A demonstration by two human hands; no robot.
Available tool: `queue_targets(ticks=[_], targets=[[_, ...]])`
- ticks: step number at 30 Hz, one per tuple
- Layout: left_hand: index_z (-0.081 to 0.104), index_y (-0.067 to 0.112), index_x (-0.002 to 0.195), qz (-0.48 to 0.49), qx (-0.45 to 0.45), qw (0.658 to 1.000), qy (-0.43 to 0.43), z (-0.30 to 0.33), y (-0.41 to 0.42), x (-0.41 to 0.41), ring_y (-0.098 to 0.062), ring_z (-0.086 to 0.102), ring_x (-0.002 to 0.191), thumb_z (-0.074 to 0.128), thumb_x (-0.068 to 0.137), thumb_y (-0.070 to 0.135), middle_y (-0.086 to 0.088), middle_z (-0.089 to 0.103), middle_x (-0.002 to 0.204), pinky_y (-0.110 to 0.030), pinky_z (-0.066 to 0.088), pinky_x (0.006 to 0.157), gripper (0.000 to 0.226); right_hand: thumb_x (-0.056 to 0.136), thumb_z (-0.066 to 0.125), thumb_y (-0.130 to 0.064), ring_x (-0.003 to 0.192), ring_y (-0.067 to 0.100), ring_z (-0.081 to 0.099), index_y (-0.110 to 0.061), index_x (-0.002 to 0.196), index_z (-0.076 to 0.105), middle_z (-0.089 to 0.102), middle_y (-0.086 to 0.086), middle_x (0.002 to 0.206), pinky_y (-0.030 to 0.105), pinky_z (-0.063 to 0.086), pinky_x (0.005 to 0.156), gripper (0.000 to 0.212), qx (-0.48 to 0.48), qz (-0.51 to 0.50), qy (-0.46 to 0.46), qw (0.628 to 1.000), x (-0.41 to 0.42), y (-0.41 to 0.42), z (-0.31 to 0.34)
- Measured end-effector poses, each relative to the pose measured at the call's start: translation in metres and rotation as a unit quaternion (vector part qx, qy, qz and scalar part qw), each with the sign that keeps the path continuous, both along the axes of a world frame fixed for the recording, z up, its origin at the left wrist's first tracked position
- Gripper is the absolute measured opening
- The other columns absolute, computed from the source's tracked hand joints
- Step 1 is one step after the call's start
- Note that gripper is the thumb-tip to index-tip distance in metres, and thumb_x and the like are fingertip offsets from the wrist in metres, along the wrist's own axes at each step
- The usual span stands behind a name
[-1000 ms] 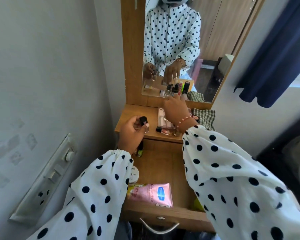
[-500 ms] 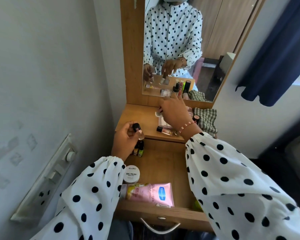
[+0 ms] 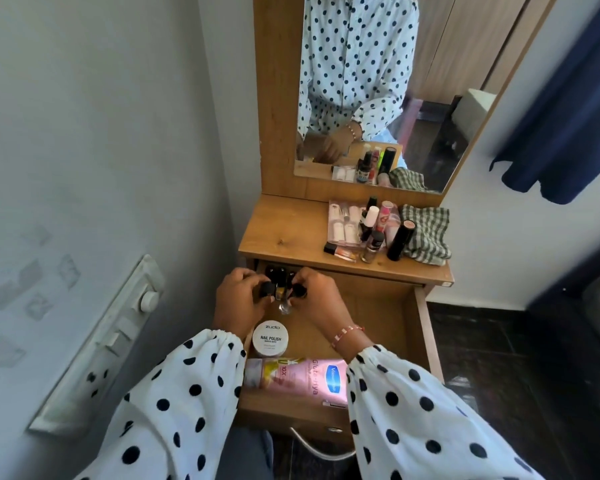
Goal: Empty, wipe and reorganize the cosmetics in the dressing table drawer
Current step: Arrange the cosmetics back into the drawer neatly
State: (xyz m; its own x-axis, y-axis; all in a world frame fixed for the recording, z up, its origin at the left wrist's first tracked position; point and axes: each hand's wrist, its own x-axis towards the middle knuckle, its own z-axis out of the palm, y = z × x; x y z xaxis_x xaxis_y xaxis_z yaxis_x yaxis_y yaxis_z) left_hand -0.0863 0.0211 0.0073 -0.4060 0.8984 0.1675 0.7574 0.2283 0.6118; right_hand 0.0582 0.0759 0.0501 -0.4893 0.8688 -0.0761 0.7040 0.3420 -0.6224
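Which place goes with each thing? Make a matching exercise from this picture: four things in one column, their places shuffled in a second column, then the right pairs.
Things
1. nail polish remover wipes jar
2. pink lotion tube
3. checked cloth
4. black-capped nail polish bottle

Places
A. tabletop, right end
B. drawer's front edge, lying flat
C. left hand
D. drawer, behind the tube

Pairs: 1-D, 2-B, 3-A, 4-C

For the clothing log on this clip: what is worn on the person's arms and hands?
Both arms wear loose white sleeves with black polka dots, gathered at elastic cuffs. The right wrist carries a thin bracelet of pink and white beads. The left hand and right hand are bare: no gloves, no rings visible.
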Motion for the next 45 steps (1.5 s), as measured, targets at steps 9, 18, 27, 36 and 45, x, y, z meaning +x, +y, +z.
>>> queue_targets(ticks=[9, 18, 27, 36, 45], targets=[[0.065, 0.020, 0.108, 0.019, -0.068, 0.985, 0.158, -0.004, 0.006, 0.007, -0.028, 0.046, 0.114, 0.060, 0.081, 0.022, -0.007, 0.053, 0.121, -0.044, 0.030, 0.106, 0.027, 0.085, 0.061, -0.006, 0.091, 0.023, 0.063, -0.011, 0.106, 0.053, 0.066, 0.010, 0.102, 0.030, 0.053, 0.078, 0.023, -0.005, -0.054, 0.058, 0.997, -0.023, -0.005, -0.043], [0.065, 0.022, 0.103, 0.017, -0.098, 0.964, 0.248, -0.009, 0.012, 0.012, -0.026, 0.040, 0.121, 0.054, 0.087, 0.024, -0.005, 0.050, 0.120, -0.053, 0.011, 0.113, 0.020, 0.084, 0.057, 0.000, 0.095, 0.029, 0.059, -0.009, 0.113, 0.055, 0.059, 0.012, 0.109, 0.030, 0.047, 0.075, 0.030, 0.070, -0.034, 0.039, 0.996, -0.029, -0.011, -0.060], [0.063, 0.023, 0.106, 0.022, -0.098, 0.962, 0.253, -0.008, 0.014, 0.012, -0.025, 0.041, 0.120, 0.050, 0.090, 0.024, -0.004, 0.051, 0.120, -0.053, 0.008, 0.114, 0.021, 0.085, 0.052, 0.004, 0.095, 0.031, 0.060, -0.008, 0.117, 0.052, 0.057, 0.014, 0.112, 0.030, 0.047, 0.076, 0.034, 0.077, -0.032, 0.045, 0.996, -0.030, -0.012, -0.065], [0.060, 0.021, 0.112, 0.014, -0.091, 0.972, 0.215, -0.009, 0.013, 0.010, -0.026, 0.042, 0.122, 0.054, 0.087, 0.019, -0.005, 0.050, 0.125, -0.052, 0.011, 0.113, 0.026, 0.085, 0.050, 0.006, 0.095, 0.032, 0.060, -0.005, 0.116, 0.053, 0.056, 0.015, 0.111, 0.033, 0.049, 0.076, 0.034, 0.076, -0.027, 0.060, 0.995, -0.028, -0.012, -0.062], [0.059, 0.018, 0.118, 0.007, -0.039, 0.994, 0.102, 0.000, 0.000, 0.006, -0.031, 0.043, 0.123, 0.063, 0.078, 0.014, -0.011, 0.049, 0.131, -0.051, 0.024, 0.111, 0.040, 0.081, 0.052, 0.005, 0.090, 0.029, 0.059, -0.004, 0.111, 0.058, 0.057, 0.013, 0.108, 0.036, 0.051, 0.080, 0.031, 0.085, -0.062, 0.116, 0.988, -0.013, -0.013, -0.045]])
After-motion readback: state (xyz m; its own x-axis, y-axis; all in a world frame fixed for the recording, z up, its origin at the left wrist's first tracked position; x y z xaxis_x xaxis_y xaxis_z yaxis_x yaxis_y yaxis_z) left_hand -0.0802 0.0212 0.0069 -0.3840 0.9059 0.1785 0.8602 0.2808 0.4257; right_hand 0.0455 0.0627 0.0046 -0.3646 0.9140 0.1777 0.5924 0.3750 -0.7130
